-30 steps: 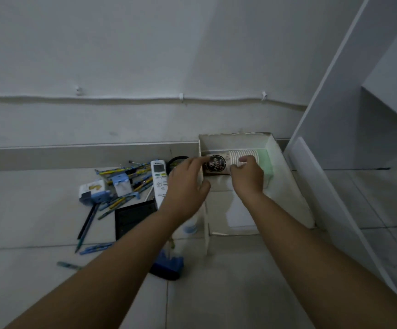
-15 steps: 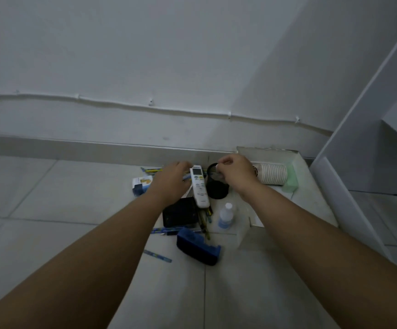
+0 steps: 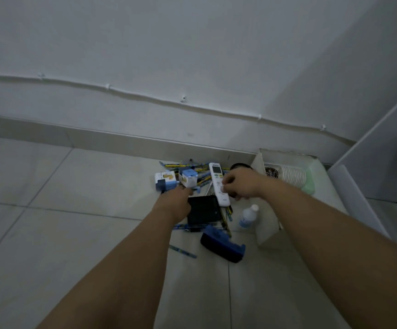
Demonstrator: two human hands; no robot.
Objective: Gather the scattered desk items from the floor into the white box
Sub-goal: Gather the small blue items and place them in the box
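1. Probably a room in a home or a small office, dimly lit.
2. Pale tiled floor (image 3: 50,222) across the lower left, with a plain skirting board (image 3: 97,136) along a bare white wall (image 3: 192,43).
3. Thin white cable (image 3: 145,98) clipped along the wall, left to right.
4. White shelf unit (image 3: 382,150) at right edge.
5. Pens (image 3: 183,165), remote control (image 3: 217,173), small boxes (image 3: 165,180) scattered at centre.

Bare floor (image 3: 74,233) left — open; white box (image 3: 266,224) wall, bottle (image 3: 247,216) block right.

A white cable (image 3: 145,98) runs clipped along the wall (image 3: 192,43) above the skirting (image 3: 50,136).
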